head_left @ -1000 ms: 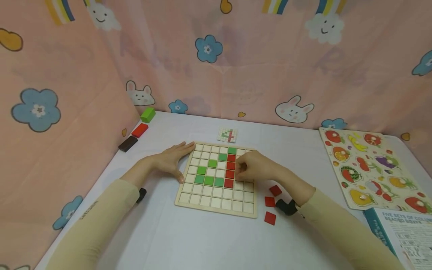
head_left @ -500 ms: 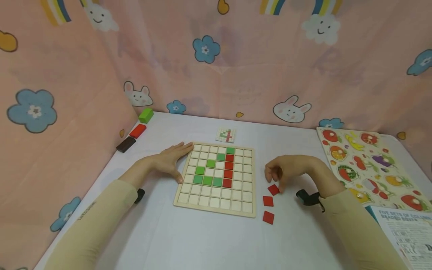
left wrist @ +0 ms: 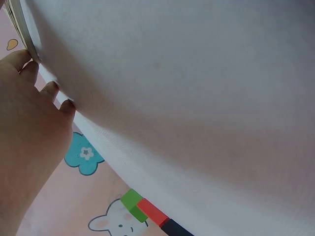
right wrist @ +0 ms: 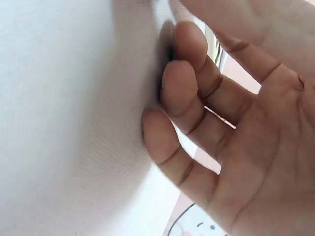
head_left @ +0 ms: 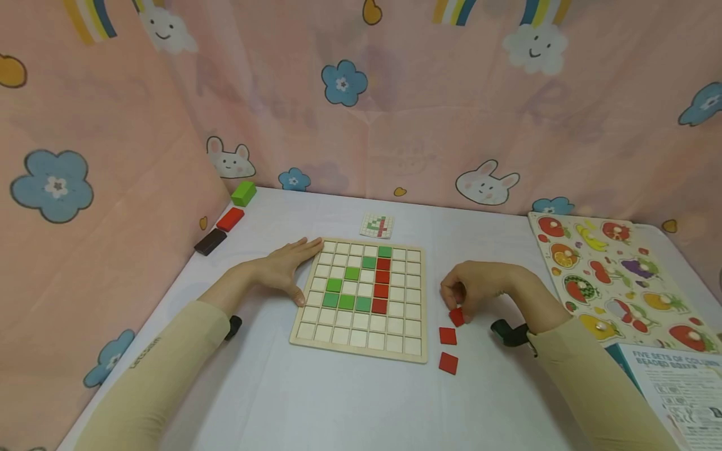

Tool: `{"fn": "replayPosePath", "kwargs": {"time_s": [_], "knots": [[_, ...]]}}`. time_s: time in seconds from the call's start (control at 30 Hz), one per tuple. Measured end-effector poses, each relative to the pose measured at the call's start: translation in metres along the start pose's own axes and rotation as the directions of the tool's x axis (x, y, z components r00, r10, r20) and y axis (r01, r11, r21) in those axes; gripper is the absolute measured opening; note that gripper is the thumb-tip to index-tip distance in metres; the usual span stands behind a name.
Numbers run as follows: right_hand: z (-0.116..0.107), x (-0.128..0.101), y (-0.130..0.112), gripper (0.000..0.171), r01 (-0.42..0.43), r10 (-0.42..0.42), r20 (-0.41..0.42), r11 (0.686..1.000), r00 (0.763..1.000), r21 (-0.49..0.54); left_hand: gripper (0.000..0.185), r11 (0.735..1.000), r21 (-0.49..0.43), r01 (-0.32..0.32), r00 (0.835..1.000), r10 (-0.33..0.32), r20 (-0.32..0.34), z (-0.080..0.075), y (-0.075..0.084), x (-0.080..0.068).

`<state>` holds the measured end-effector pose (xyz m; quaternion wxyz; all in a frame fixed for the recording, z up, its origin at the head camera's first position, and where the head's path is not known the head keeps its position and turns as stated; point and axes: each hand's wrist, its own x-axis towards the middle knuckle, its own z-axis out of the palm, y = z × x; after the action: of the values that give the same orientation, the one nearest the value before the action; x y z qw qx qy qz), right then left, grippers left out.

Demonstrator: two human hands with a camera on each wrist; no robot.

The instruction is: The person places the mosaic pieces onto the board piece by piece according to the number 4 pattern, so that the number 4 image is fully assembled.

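Note:
A wooden grid board [head_left: 342, 349] lies flat on the table, with green tiles [head_left: 352, 274] in a stepped line and red tiles [head_left: 382, 277] in a column. My left hand [head_left: 282, 269] rests at the board's left edge, thumb and fingers spread. To the right of the board, my right hand [head_left: 476, 285] pinches a loose red tile [head_left: 456, 317] at the tabletop between thumb and fingers. Two more loose red tiles, the nearer one [head_left: 449, 363] and the middle one [head_left: 448, 336], lie just below it. In the right wrist view the fingers are curled and the tile is hidden.
A small pattern card [head_left: 377, 225] lies behind the board. Green [head_left: 244, 193], red [head_left: 230, 219] and black [head_left: 210, 242] blocks line the left table edge. A fruit puzzle board [head_left: 615, 282] and a printed box [head_left: 677, 388] occupy the right side. A patterned pink cloth [head_left: 406, 125] hangs behind.
My right hand has left the red column on the board, moved right to the loose red tiles and taken hold of the farthest one, which has turned slightly. The left hand stays put.

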<state>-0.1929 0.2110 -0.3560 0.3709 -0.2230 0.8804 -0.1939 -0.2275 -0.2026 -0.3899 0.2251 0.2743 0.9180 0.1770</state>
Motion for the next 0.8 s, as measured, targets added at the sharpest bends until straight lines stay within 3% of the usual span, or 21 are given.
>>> {"fn": "replayPosePath", "kwargs": {"time_s": [0.2,0.4,0.63,0.8], "knots": [[-0.004,0.007,-0.001,0.012,0.074,-0.072,-0.037,0.995,0.997,0.06,0.134,1.0,0.0,-0.002,1.0,0.002,0.004,0.002,-0.002,0.0],[0.0,0.02,-0.026,0.011,0.189,-0.162,-0.181,0.972,0.97,0.141,0.134,1.0,-0.002,-0.002,1.0,0.002,0.003,0.002,-0.002,0.0],[0.024,0.036,-0.071,0.011,0.187,-0.135,-0.241,0.961,0.961,0.205,0.134,1.0,-0.004,-0.008,1.0,0.008,0.002,0.002,-0.002,0.0],[0.039,0.04,-0.088,0.009,0.208,-0.153,-0.266,0.959,0.952,0.191,0.135,1.0,0.001,0.005,1.0,-0.005,0.007,0.001,-0.003,0.002]]}}
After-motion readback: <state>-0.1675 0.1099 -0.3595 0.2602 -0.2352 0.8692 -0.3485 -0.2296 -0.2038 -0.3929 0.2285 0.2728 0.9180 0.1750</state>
